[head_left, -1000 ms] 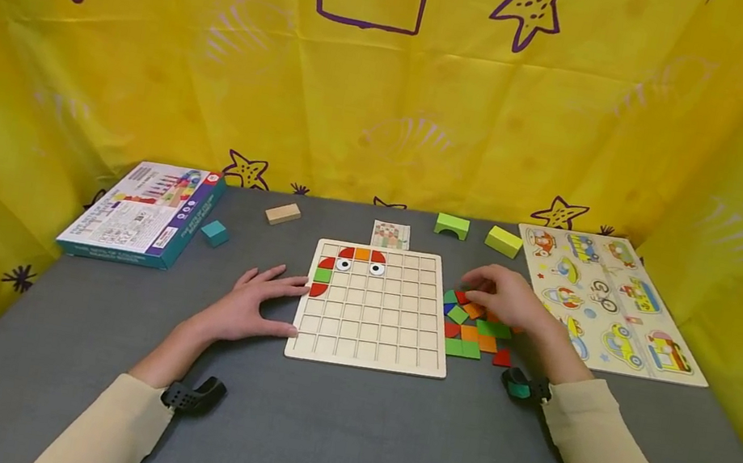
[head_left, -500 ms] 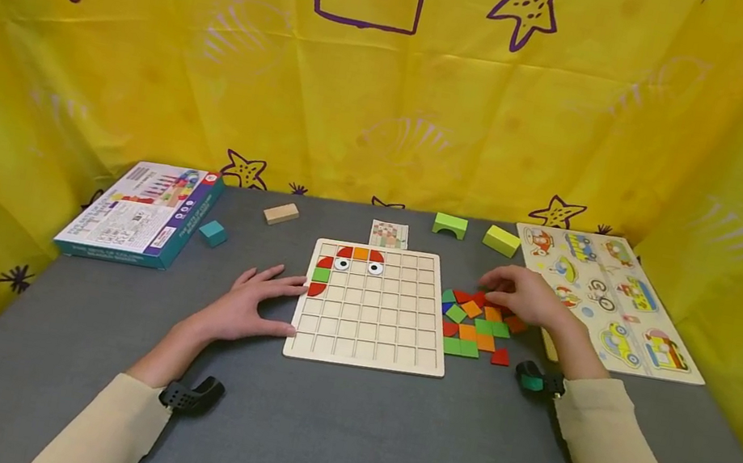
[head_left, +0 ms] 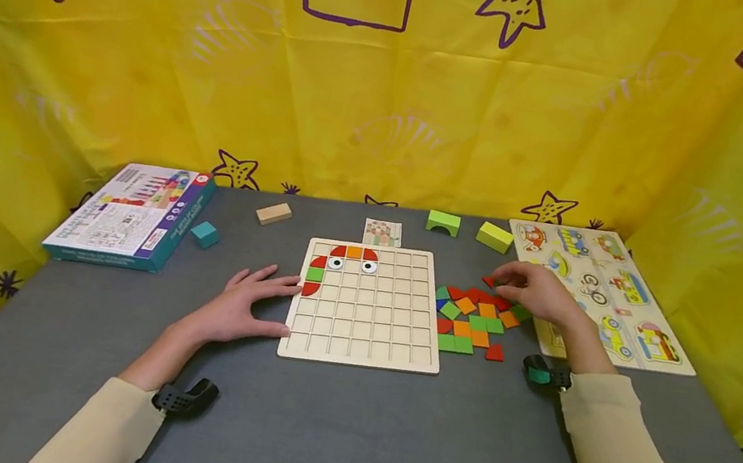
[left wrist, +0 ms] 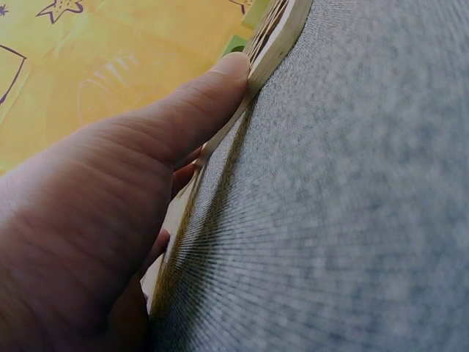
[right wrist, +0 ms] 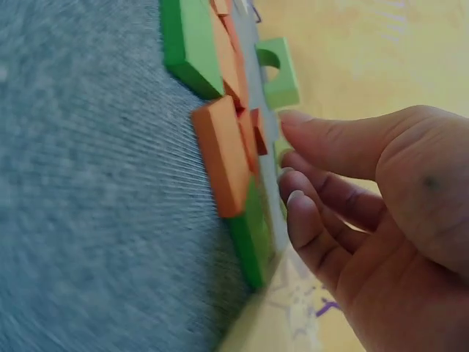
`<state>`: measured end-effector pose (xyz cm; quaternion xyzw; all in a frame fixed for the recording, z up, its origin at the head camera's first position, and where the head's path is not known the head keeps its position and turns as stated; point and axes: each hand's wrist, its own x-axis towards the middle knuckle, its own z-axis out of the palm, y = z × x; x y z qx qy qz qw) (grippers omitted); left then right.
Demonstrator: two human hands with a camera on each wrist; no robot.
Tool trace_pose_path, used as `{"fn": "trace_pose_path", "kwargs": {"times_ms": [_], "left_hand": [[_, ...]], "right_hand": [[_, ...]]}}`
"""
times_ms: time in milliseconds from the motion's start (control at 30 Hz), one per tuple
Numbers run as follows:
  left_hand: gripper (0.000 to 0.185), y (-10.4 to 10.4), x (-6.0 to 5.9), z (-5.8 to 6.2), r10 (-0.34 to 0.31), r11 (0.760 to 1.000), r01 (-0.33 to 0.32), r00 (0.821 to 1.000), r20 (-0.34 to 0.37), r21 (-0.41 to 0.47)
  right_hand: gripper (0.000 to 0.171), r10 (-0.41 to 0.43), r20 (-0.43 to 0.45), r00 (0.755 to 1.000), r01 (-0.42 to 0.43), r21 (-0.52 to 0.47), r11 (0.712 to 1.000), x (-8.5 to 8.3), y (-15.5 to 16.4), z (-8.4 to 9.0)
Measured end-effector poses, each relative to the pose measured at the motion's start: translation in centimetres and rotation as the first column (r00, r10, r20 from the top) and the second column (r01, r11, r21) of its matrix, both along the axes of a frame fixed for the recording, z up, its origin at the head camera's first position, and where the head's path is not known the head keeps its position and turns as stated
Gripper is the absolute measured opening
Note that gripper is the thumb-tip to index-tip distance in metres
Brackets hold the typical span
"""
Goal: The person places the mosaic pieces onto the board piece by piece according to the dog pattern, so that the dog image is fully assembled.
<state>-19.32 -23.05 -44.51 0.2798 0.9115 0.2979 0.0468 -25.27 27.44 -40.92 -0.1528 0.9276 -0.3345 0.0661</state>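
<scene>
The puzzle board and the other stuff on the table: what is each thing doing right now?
grid board: flat, mostly unfilled, few tiles in its far left corner.
left hand: open, pressing the board's left edge.
right hand: fingers over the loose tiles, grip unclear.
game box: closed, lying flat.
vehicle puzzle: flat, pieces in.

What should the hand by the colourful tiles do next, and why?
Probably pinch one red tile and lift it clear of the loose tile pile. The right hand hangs over the pile's far edge, fingers relaxed, with no grip on anything yet. The left hand rests against the grid board, where most squares lie bare under the red, orange and green outline.
</scene>
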Motion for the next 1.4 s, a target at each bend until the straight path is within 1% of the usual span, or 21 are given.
{"fn": "trace_pose_path", "kwargs": {"times_ms": [100,233,400,567,700,900,1033,1167,1267,1400], "left_hand": [[0.072,-0.2,0.1,0.1,0.006,1.000,-0.006,1.000,0.000,-0.004],[0.072,-0.3,0.1,0.0,0.006,1.000,-0.006,1.000,0.000,-0.008],[0.072,-0.1,0.0,0.0,-0.001,1.000,0.001,1.000,-0.003,-0.005],[0.072,0.1,-0.2,0.0,-0.010,1.000,0.010,1.000,-0.005,-0.006],[0.073,0.0,-0.2,-0.1,-0.010,1.000,0.010,1.000,-0.004,-0.005],[0.072,-0.1,0.0,-0.3,-0.001,1.000,0.001,1.000,-0.008,0.004],[0.072,-0.1,0.1,-0.4,0.004,1.000,-0.004,1.000,-0.006,0.001],[0.073,-0.2,0.2,-0.5,0.011,1.000,-0.011,1.000,-0.003,0.008],[0.072,-0.2,0.1,-0.5,0.007,1.000,-0.007,1.000,-0.013,0.001],[0.072,-0.3,0.0,-0.4,-0.001,1.000,0.001,1.000,-0.021,-0.001]], "right_hand": [[0.026,0.002,-0.030,1.000,-0.001,0.018,1.000,-0.5,-0.5,-0.3],[0.026,0.002,-0.063,0.998,0.002,0.070,0.998,-1.0,-1.1,-0.6],[0.021,-0.010,-0.070,0.997,0.018,0.111,0.994,-1.2,-1.4,-0.7],[0.011,-0.035,-0.057,0.998,0.041,0.100,0.994,-0.9,-1.5,-0.7],[0.006,-0.045,-0.067,0.997,0.051,0.079,0.996,-0.7,-1.7,-0.6],[0.007,-0.046,-0.072,0.996,0.047,0.012,0.999,-0.2,-2.7,0.1],[0.008,-0.004,-0.103,0.995,0.001,-0.030,1.000,0.3,-4.0,0.7],[0.009,0.057,-0.150,0.987,-0.067,-0.059,0.996,0.1,-5.9,1.1],[0.009,0.079,-0.147,0.986,-0.090,-0.073,0.993,-0.2,-7.5,1.4],[0.009,0.118,-0.117,0.986,-0.129,-0.092,0.987,-0.7,-10.1,1.9]]}}
